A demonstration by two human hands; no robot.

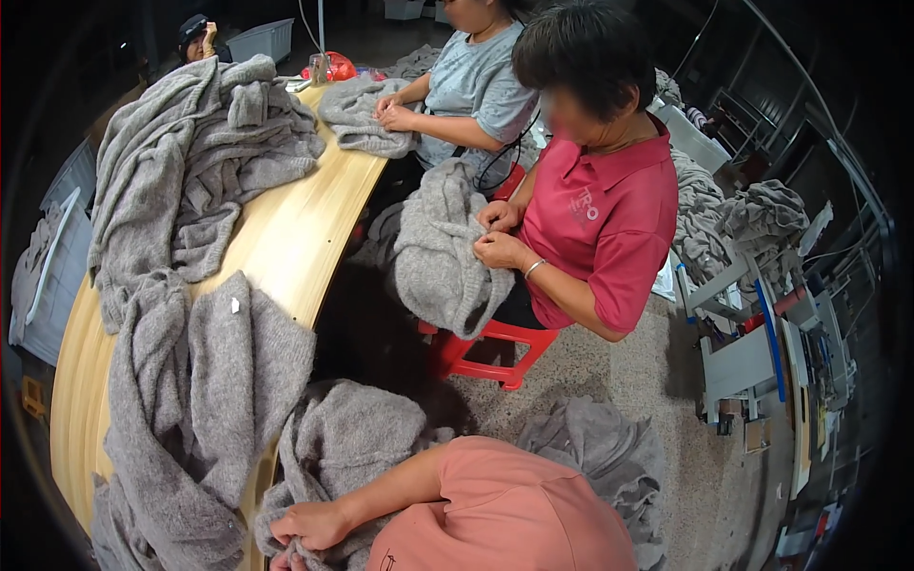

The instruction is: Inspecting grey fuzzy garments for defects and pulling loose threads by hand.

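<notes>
A fuzzy grey knit sweater (pixel 357 433) lies bunched at the table's near edge and hangs down toward my lap. My right hand (pixel 312 525) reaches across from the lower right, its fingers curled closed on the knit. Just below it, at the bottom rim, my left hand (pixel 287 563) shows only some bent fingers, which pinch the same sweater; the rest is cut off. Another grey knit piece (pixel 249 371) with a small white tag is spread on the table to the left of my hands.
A pale wooden table (pixel 271 243) curves away, bearing a heap of grey knits (pixel 205 143). Two seated co-workers handle grey knits on its right side, one on a red stool (pixel 500 354). More knits (pixel 600 447) lie on the floor. White bins (pixel 57 262) stand at the left.
</notes>
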